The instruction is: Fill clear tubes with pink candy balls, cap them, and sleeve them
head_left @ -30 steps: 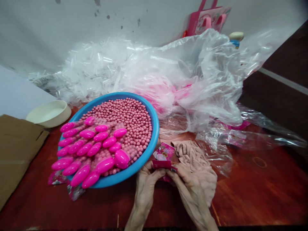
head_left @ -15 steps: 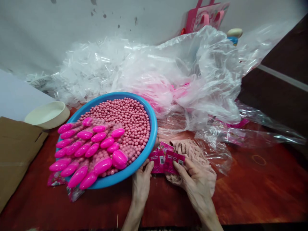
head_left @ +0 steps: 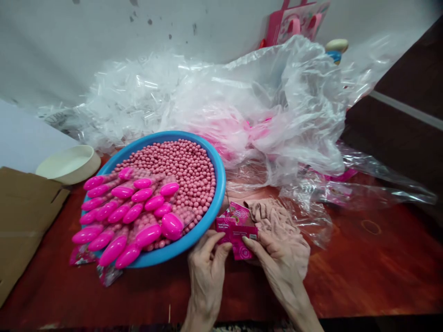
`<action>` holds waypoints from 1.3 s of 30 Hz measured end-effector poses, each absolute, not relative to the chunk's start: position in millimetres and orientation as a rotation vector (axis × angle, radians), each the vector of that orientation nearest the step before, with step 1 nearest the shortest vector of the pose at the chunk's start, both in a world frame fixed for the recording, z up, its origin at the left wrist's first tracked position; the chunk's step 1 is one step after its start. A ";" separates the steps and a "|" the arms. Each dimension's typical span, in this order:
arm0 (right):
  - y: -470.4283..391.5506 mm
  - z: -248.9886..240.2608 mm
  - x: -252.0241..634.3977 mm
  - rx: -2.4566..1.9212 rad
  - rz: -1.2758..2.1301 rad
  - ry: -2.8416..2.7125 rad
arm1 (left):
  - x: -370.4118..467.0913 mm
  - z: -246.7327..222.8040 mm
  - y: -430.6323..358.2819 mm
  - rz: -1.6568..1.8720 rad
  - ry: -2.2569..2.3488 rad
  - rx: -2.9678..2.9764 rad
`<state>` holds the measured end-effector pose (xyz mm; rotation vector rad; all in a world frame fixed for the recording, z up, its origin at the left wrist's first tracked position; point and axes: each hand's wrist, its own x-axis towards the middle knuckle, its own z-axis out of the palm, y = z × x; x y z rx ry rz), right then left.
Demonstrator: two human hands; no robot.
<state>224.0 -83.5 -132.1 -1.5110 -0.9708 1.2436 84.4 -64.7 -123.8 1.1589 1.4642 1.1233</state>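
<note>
Several small pink printed cards overlap just in front of me, to the right of the blue basin (head_left: 220, 184). In my right hand (head_left: 282, 265) is one pink card (head_left: 241, 251), pinched under the thumb at its right edge. My left hand (head_left: 207, 267) is closed at the left side of the cards, its thumb and forefinger on the edge of another pink card (head_left: 224, 223); the fingertips partly cover it. Behind the hands lies a crumpled beige cloth (head_left: 277, 221), partly hidden by my right hand.
Pink beads (head_left: 180, 170) fill the basin, with several bead-filled clear tubes with pink caps (head_left: 145, 235) piled on top. Clear plastic bags (head_left: 242, 101) heap along the wall. A white bowl (head_left: 69, 166) and cardboard box (head_left: 24, 226) stand left; a dark box (head_left: 404, 106) stands right.
My left hand has moved up and right, and more of it shows. The card in my right hand has shifted down and left, overlapping the other cards.
</note>
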 end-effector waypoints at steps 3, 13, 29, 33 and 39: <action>-85.6 -123.7 222.3 -1.525 1.216 -1.087 | 94.2 -112.2 -65.7 1.057 1.270 1.043; -107.2 -103.0 240.0 -1.508 1.034 -1.204 | 114.2 -101.2 -63.8 1.090 1.129 0.362; -107.9 -106.7 223.6 -1.545 1.005 -1.332 | 120.4 -104.4 -68.7 0.979 0.969 0.229; -108.9 -106.0 226.5 -1.523 1.001 -1.384 | 119.5 -107.2 -68.6 0.964 0.955 0.239; -116.2 -116.8 228.8 -1.531 0.457 -1.500 | 117.8 -107.9 -76.0 1.053 0.963 0.329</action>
